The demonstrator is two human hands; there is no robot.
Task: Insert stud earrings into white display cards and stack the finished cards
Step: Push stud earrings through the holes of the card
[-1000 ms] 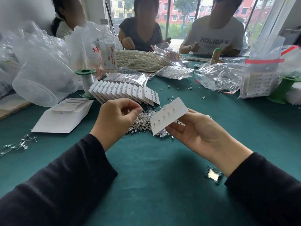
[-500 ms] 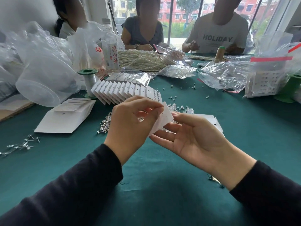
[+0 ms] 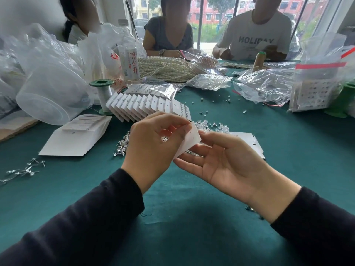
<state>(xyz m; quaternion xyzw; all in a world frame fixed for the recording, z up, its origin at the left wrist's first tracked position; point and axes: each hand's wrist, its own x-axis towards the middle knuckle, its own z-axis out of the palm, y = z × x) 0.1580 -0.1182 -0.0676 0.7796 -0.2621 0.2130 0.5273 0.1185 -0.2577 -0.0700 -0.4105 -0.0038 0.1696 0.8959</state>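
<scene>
Your left hand (image 3: 153,148) is curled, thumb and fingertips pinched together at the upper edge of a white card (image 3: 189,141). Whether a stud sits in that pinch cannot be told; the fingers hide it. Your right hand (image 3: 226,162) lies palm up, fingers spread and loose, supporting the card from below with the fingertips touching its lower edge. The card is held tilted, above the green table (image 3: 182,227), directly over a pile of loose studs (image 3: 123,144) that lies on the cloth behind your hands.

Behind the pile, a fanned row of finished cards (image 3: 146,106) rests on the table, each card overlapping the next. To the left of it lies a flat stack of blank cards (image 3: 76,137). A second loose card (image 3: 251,143) lies flat just beyond your right hand. A small scatter of metal pins (image 3: 25,169) lies at the far left edge.

Further back stand a green-capped spool (image 3: 102,93), a clear bottle (image 3: 129,60), a heap of pearl strands (image 3: 165,68) and several plastic bags (image 3: 265,87). Three people sit across the table.
</scene>
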